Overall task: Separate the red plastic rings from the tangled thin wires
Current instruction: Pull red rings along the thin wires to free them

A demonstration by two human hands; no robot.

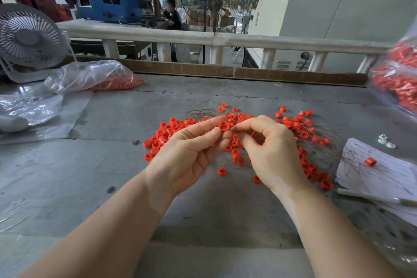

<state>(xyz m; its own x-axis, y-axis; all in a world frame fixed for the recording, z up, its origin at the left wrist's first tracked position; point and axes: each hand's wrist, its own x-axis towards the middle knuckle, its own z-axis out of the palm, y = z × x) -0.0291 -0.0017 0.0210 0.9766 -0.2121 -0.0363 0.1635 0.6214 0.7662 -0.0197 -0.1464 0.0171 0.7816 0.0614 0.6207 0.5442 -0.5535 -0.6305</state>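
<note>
A heap of small red plastic rings (300, 124) lies on the grey table (112, 165), mixed with thin brown wires (203, 113) that spread to the right. My left hand (189, 151) pinches one red ring (223, 125) between thumb and fingers above the heap. My right hand (268, 149) is just beside it, its thumb and forefinger pinching a thin wire next to that ring. The hands hide part of the heap.
A clear bag of red rings (108, 79) lies at the back left near a small white fan (29, 40). More bagged rings (399, 83) sit at the right edge. A handwritten paper (383, 174) with one ring (370, 161) and a pen (372, 197) lie right.
</note>
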